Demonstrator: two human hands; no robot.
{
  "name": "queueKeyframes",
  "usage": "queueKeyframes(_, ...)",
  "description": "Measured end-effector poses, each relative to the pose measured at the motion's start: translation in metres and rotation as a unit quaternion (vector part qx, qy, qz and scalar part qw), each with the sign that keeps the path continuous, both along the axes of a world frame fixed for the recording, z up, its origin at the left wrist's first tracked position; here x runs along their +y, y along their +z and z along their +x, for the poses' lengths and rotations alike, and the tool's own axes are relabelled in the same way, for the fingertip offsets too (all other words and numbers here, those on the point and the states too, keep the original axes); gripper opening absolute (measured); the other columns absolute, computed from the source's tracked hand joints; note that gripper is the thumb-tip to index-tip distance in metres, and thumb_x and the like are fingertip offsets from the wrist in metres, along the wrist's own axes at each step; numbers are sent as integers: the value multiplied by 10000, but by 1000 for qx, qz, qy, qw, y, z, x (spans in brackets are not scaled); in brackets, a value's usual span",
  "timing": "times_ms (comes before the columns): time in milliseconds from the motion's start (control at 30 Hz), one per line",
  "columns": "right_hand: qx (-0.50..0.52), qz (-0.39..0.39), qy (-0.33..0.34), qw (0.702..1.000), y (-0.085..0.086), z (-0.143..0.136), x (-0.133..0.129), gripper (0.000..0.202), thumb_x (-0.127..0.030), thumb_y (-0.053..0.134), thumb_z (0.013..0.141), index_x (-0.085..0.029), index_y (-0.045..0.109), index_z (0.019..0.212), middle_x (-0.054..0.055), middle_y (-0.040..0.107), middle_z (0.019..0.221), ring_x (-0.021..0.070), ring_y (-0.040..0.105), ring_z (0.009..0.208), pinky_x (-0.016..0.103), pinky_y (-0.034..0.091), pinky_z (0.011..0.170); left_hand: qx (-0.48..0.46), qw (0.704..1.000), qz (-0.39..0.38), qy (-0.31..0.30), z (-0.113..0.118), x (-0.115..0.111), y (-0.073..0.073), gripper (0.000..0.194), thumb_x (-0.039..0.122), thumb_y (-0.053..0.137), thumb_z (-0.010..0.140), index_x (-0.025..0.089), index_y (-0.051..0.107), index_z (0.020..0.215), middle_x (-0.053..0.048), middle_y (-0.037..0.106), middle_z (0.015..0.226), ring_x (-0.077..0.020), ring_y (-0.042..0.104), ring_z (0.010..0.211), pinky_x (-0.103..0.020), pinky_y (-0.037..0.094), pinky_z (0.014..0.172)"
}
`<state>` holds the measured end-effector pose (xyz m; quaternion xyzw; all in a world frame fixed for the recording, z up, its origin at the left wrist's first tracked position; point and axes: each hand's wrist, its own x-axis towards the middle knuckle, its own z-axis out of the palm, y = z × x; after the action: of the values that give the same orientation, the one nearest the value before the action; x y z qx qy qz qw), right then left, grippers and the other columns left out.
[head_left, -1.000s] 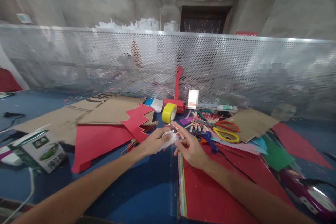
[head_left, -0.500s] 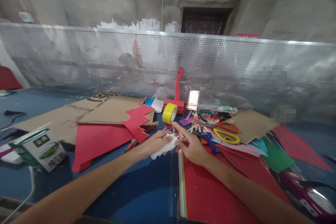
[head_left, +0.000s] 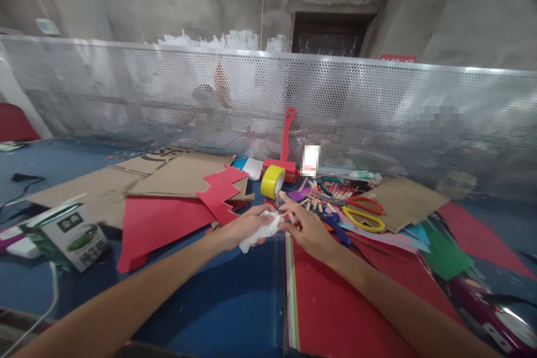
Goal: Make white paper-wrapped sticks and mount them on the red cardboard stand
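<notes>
My left hand [head_left: 245, 227] is closed on a crumpled white tissue [head_left: 260, 230] above the front middle of the blue table. Close on its right, my right hand [head_left: 308, 229] has thumb and fingers bent together at the tissue's edge. Something small and thin shows between the two hands, too small to name. Just behind them stands a roll of yellow tape [head_left: 271, 181]. A stack of red sheets [head_left: 356, 302] lies under my right forearm.
Cardboard [head_left: 176, 173] and red paper [head_left: 163, 224] lie left, near a green-white box [head_left: 79, 238]. Scissors with yellow and red handles [head_left: 364, 218], wooden sticks and a blue glue gun [head_left: 338, 229] lie right. A perforated metal screen [head_left: 251, 95] stands behind.
My right fingers have bent lower and closer together beside the tissue. My left hand still holds the tissue. The whole view has shifted slightly.
</notes>
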<state>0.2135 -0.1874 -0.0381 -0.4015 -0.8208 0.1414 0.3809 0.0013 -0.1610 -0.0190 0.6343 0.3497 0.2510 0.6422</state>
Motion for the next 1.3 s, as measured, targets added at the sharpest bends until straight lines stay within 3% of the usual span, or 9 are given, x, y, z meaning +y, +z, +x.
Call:
queueKeyframes(167,-69,19,-30,997,6,3,0,481,-519,579,910,-366,528,1362,108,300,1582,141,667,723,336,559,730,36,999,36,-2,1,-1,-2,329,448,563,867,188,486,1054,7,580,740,-82,512,444,-172,376,372)
queueKeyframes(267,-56,13,-9,998,9,6,2,564,-530,637,867,-384,503,1395,122,228,1602,120,659,696,355,570,760,46,998,38,-10,3,-2,-2,303,436,553,864,194,481,1031,1,601,757,-84,515,443,-175,375,371)
queueKeyframes(400,-16,30,-10,999,8,9,2,507,-487,646,878,-339,545,1352,131,353,1520,101,631,679,349,569,790,62,997,40,26,1,2,-3,338,457,560,850,190,502,1049,8,587,709,-97,520,440,-180,370,365)
queueKeyframes(500,-37,109,-42,993,5,9,1,309,-431,590,930,-285,648,1197,119,491,1361,112,595,697,336,555,759,42,997,32,47,-1,5,-4,363,469,580,831,181,515,1043,11,584,695,-95,522,440,-175,366,365)
queueKeyframes(600,-92,181,-28,979,3,8,-1,212,-372,550,963,-259,699,1064,89,584,1144,136,578,751,295,518,705,33,999,27,31,-1,6,-6,348,483,578,834,171,536,984,10,571,666,-93,515,434,-171,360,358)
queueKeyframes(733,-114,234,4,966,3,5,0,177,-323,560,965,-246,709,1020,64,631,979,175,559,867,297,485,764,34,999,36,-14,-2,6,-6,362,528,548,870,173,529,938,2,565,681,-88,499,425,-167,336,334)
queueKeyframes(900,-129,284,-7,950,4,5,0,180,-264,575,959,-253,704,1083,54,677,1001,188,515,903,328,438,821,26,998,46,-38,-6,7,-5,381,533,542,879,170,522,990,0,572,698,-94,511,422,-178,339,342)
queueKeyframes(1067,-144,323,-28,935,5,5,-1,213,-255,585,959,-308,704,1127,12,715,945,197,508,918,390,353,858,41,996,69,-45,-7,6,-7,262,418,499,888,173,508,980,7,554,689,-108,521,432,-191,333,354)
queueKeyframes(1300,-133,264,-6,955,2,4,2,227,-313,585,959,-304,686,1163,18,732,1026,199,572,945,398,377,876,89,986,136,-30,-6,-2,0,293,481,466,923,208,435,1023,15,533,786,-108,514,480,-212,359,392)
